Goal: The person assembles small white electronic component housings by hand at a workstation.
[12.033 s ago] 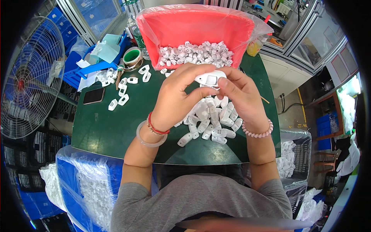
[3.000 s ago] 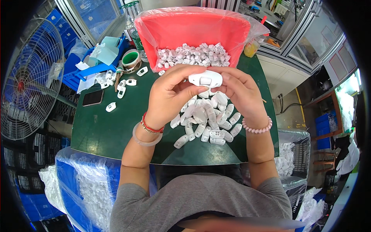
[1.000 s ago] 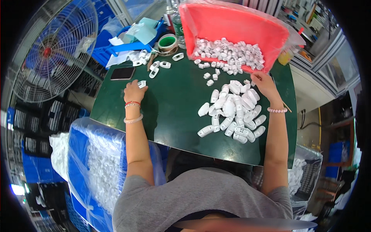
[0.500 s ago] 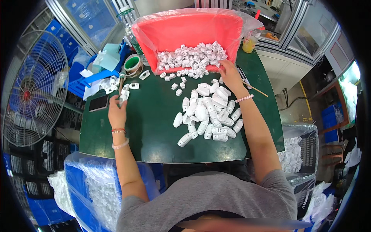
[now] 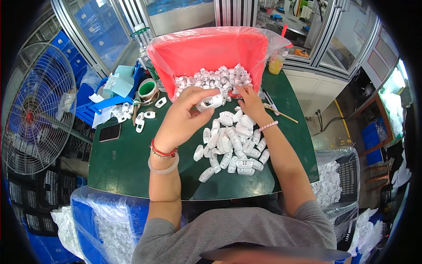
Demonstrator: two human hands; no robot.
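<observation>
My left hand (image 5: pixel 183 119) is closed on a white plastic housing (image 5: pixel 212 103), an elongated shell with a dark opening, raised over the table in front of the red bin (image 5: pixel 206 48). My right hand (image 5: pixel 252 105) is at the bin's front lip with bent fingers drawn together; whatever lies between the fingertips is too small to make out. Small white button pieces (image 5: pixel 211 79) fill the bin's bottom and spill over its front edge. Just below my hands lies a heap of white oval housings (image 5: pixel 235 141), some with buttons showing.
Several loose housings (image 5: pixel 140 122), a phone (image 5: pixel 110 132), a green tape roll (image 5: pixel 148 88) and a blue basket (image 5: pixel 90 103) occupy the left side. A pen (image 5: pixel 270 101), a wooden stick (image 5: pixel 283 114) and a drink cup (image 5: pixel 277 61) are at right. A fan (image 5: pixel 35 110) stands left.
My left hand has picked up a housing from the left side and carried it right, to the bin's front. My right hand has shifted slightly left along the bin's lip. The view has tilted.
</observation>
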